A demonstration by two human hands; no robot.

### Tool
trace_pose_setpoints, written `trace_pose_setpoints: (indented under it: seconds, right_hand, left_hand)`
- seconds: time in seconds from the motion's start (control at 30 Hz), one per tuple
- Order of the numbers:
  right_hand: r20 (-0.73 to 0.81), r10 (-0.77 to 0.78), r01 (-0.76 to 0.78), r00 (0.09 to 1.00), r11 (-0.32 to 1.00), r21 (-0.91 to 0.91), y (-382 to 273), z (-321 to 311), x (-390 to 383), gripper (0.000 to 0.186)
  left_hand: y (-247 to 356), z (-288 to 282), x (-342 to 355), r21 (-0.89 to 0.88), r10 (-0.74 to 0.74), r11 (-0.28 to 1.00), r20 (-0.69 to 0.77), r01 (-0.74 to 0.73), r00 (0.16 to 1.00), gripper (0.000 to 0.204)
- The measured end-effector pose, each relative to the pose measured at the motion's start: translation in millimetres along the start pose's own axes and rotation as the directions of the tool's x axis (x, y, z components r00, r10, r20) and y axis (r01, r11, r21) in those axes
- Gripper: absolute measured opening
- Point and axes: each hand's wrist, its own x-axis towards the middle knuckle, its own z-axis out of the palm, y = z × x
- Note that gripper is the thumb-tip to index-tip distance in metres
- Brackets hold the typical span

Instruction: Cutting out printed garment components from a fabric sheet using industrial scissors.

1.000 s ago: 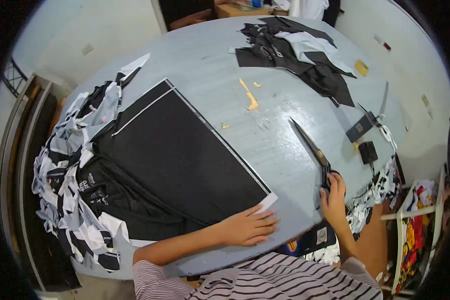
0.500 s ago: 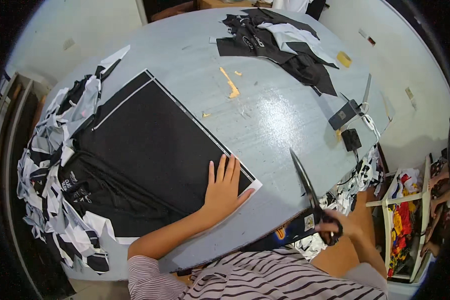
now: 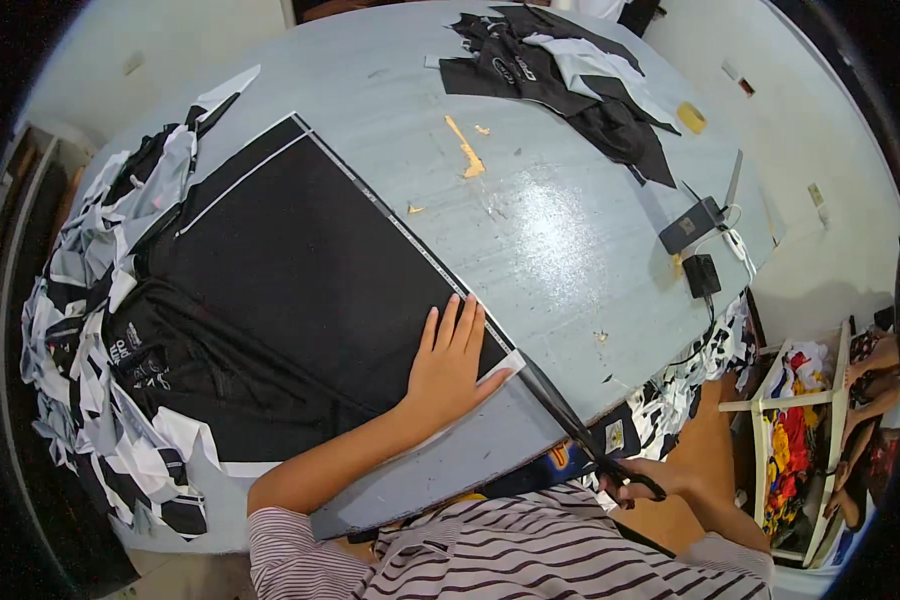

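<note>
My left hand (image 3: 445, 370) lies flat with fingers slightly spread on a large black fabric piece (image 3: 290, 240), near its white-edged right border and lower corner. The fabric has a white strip along its borders and a rumpled, printed part on the left. My right hand (image 3: 635, 480) grips the handles of long black scissors (image 3: 560, 410) below and right of that corner. The blades point up and left to the fabric's corner; whether they touch it is not clear.
Black, white and grey scraps (image 3: 80, 300) heap along the left. More cut fabric (image 3: 610, 130) lies at the back, near a yellow tape roll (image 3: 690, 117). Black electronic boxes (image 3: 700, 270) with cables sit right on the pale table (image 3: 390, 90). A rack (image 3: 800, 450) of colourful cloth stands right.
My left hand has moved up onto the black fabric near its edge. My right hand has brought the scissors down and left, swinging their tips over to the fabric's corner.
</note>
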Motion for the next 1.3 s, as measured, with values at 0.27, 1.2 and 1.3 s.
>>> trace_pose_setpoints:
  seconds: [0.27,1.2,1.3]
  right_hand:
    - [-0.009,-0.052,0.052,0.999,0.998,-0.027,-13.0,-14.0,17.1,0.046]
    - [-0.336,0.038,-0.125,0.941,0.963,-0.241,-33.1,11.9,21.7,0.041]
    - [-0.339,0.044,-0.151,0.94,0.944,-0.294,-35.0,12.1,21.9,0.042]
  left_hand:
    - [-1.1,-0.1,-2.1,-0.009,-0.003,1.0,-0.026,0.003,1.0,0.084]
    - [-2.3,0.3,-7.7,-0.008,-0.083,0.997,-0.106,0.083,0.991,0.094]
    - [-2.4,-0.7,-8.0,-0.001,-0.083,0.996,-0.103,0.084,0.991,0.094]
